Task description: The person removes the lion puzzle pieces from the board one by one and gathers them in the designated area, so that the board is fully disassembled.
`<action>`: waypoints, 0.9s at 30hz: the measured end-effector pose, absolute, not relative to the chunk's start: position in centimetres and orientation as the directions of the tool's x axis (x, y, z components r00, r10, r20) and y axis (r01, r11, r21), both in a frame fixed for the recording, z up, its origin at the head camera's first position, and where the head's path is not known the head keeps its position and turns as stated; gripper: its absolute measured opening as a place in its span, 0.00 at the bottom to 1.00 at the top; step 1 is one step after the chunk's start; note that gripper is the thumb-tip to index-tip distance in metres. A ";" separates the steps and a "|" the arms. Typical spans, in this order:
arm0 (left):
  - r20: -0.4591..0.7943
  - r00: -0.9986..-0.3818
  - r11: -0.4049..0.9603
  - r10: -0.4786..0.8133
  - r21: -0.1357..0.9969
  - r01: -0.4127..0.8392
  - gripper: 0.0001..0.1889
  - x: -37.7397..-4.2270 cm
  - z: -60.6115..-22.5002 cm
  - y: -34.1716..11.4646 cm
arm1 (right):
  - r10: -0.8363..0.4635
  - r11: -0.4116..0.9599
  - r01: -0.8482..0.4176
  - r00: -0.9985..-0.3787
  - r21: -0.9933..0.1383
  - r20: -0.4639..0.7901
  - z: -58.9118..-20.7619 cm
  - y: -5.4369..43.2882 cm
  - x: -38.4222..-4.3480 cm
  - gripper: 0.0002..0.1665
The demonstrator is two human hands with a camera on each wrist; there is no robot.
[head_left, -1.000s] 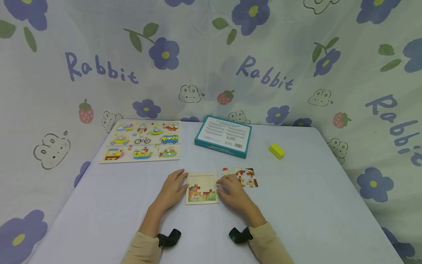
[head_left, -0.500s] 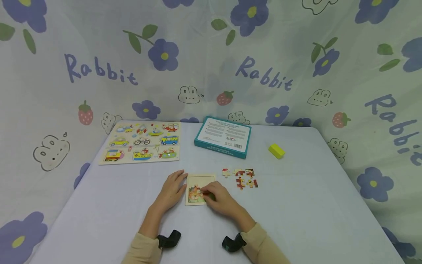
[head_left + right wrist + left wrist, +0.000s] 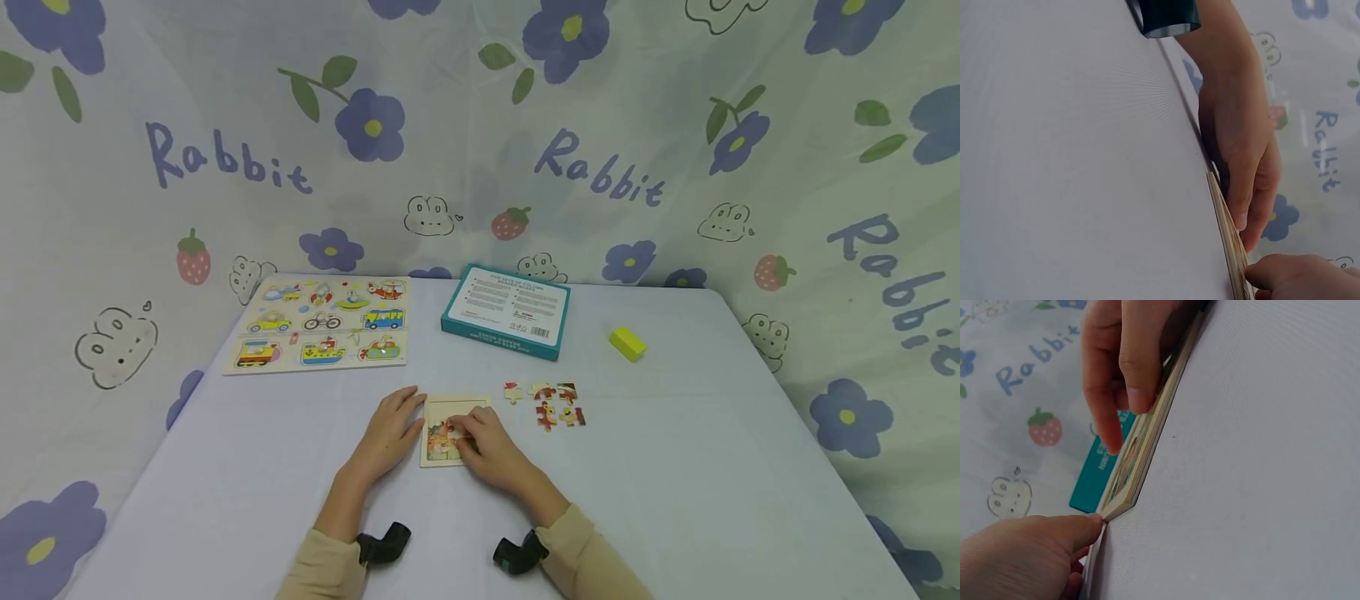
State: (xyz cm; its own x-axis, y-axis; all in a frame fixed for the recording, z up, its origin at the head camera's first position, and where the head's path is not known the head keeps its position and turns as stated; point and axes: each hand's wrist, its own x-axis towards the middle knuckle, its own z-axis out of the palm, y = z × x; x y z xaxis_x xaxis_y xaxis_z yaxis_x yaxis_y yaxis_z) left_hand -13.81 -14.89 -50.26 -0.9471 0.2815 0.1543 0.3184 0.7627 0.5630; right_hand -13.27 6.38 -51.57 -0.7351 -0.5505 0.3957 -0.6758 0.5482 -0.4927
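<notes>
A small wooden jigsaw tray (image 3: pixel 459 401) lies flat on the white table, its lower left part filled with colourful picture pieces (image 3: pixel 441 442). My left hand (image 3: pixel 390 429) rests against the tray's left edge; in the left wrist view its thumb (image 3: pixel 1079 530) touches the tray corner. My right hand (image 3: pixel 491 446) is over the tray, fingertips on or just above the pieces, covering the lower right part. From the left wrist view, the right thumb and forefinger stand apart, with no piece visible between them. Several loose jigsaw pieces (image 3: pixel 546 408) lie right of the tray.
Behind the tray lies a teal and white box (image 3: pixel 506 312). A vehicle peg puzzle board (image 3: pixel 318 322) is at the back left, and a yellow block (image 3: pixel 627 343) at the back right. A rabbit-print curtain (image 3: pixel 465 125) hangs behind the table.
My right hand has moved left from the tray's right edge to over the pieces inside it. The loose pieces it partly covered now show. My left hand has stayed at the left edge.
</notes>
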 end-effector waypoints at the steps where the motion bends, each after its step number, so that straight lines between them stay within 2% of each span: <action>1: 0.159 -0.946 0.763 0.282 0.560 0.322 0.21 -13.8 -50.3 -14.9 | -0.546 0.556 -0.672 -0.739 -0.489 0.395 -51.6 6.3 -13.2 0.18; 15: 0.170 -0.943 0.761 0.285 0.558 0.330 0.21 -13.7 -50.1 -14.9 | -0.515 0.668 -0.635 -0.771 -0.388 0.374 -51.0 5.1 -12.8 0.21; 27: 0.179 -0.941 0.765 0.286 0.549 0.337 0.21 -13.7 -50.2 -15.0 | -0.493 0.677 -0.598 -0.801 -0.429 0.340 -50.9 5.0 -12.8 0.20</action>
State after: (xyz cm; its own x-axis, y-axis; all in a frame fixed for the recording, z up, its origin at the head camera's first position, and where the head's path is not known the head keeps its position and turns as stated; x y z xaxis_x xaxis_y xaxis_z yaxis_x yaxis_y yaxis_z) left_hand -13.70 -15.01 -50.20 -0.9414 0.2861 0.1789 0.3368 0.7651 0.5489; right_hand -12.79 4.99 -50.90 -0.8011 -0.4929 0.3397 -0.5983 0.6765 -0.4293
